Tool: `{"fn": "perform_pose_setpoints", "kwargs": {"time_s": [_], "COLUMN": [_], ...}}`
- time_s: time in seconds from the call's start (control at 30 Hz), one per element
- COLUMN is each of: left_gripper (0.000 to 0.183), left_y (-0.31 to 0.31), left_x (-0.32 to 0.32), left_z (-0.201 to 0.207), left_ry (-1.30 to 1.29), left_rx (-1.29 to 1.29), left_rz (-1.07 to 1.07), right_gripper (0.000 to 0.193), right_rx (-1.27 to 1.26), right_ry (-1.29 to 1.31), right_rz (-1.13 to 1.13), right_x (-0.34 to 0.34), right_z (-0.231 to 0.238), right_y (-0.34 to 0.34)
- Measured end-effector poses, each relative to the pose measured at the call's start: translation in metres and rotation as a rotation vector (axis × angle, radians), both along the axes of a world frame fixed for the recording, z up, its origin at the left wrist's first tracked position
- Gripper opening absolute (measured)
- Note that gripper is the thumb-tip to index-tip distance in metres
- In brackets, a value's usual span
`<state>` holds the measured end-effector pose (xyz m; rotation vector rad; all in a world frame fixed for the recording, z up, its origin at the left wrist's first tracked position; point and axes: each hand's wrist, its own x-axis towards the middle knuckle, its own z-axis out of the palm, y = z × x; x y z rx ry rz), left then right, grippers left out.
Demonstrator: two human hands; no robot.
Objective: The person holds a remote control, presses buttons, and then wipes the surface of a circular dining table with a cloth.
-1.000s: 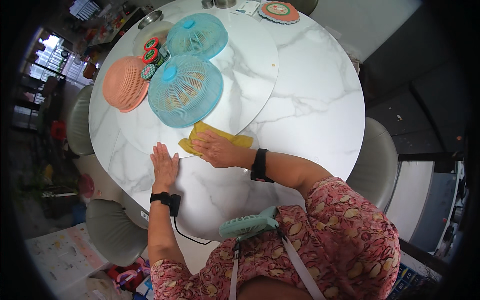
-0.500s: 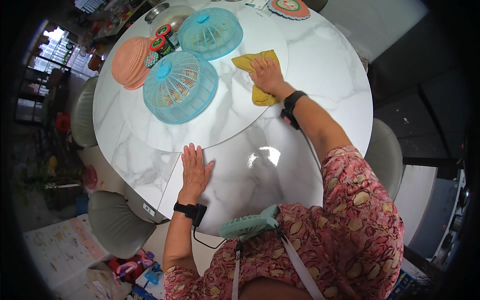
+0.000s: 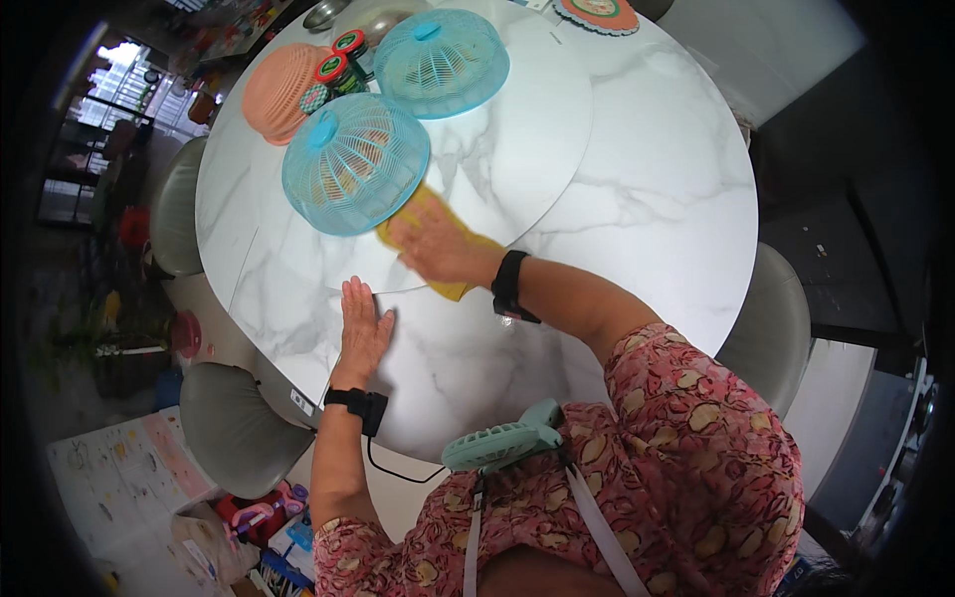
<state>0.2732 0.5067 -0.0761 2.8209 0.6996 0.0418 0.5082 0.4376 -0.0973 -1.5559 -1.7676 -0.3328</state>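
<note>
My right hand (image 3: 430,244), slightly blurred, presses down on a yellow cloth (image 3: 453,292) and holds it against the white marbled turntable (image 3: 542,149) near its front edge. Part of the cloth lies under the palm, out of sight. Just beyond the fingers stands a blue mesh food cover (image 3: 348,184), with food dimly visible through it. My left hand (image 3: 362,333) rests flat on the round white table (image 3: 667,199), fingers stretched out, near the turntable's front edge.
A second blue food cover (image 3: 443,70), an orange basket (image 3: 277,95) and red-lidded jars (image 3: 334,70) stand at the back. A round mat (image 3: 599,14) lies at the far edge. Grey chairs (image 3: 234,428) flank the table. A green fan (image 3: 497,445) hangs at my chest.
My right hand has swept the yellow cloth left and toward me, from the turntable's right side to beside the nearer food cover. My left hand stays flat on the table.
</note>
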Motion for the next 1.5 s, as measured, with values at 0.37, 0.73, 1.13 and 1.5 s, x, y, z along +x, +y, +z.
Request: {"fn": "perform_pose_setpoints", "kwargs": {"time_s": [0.37,0.73,1.13,1.5], "left_gripper": [0.056,0.056,0.076,0.072], "left_y": [0.040,-0.027,-0.042,-0.027], "left_x": [-0.017,-0.024,0.004,0.034], "left_z": [0.009,0.020,0.014,0.001], "left_ry": [0.295,-0.063,-0.229,-0.215], "left_rx": [0.066,0.155,0.138,0.113], "left_rz": [0.132,0.046,0.170,0.077], "right_gripper": [0.046,0.062,0.055,0.067], "right_rx": [-0.602,-0.531,-0.352,-0.122], "right_ry": [-0.085,-0.104,-0.008,-0.102], "right_rz": [-0.267,-0.785,0.098,0.084], "right_x": [0.088,0.113,-0.068,-0.011], "right_z": [-0.004,-0.030,0.004,-0.020], "right_y": [0.015,-0.038,0.061,-0.040]}}
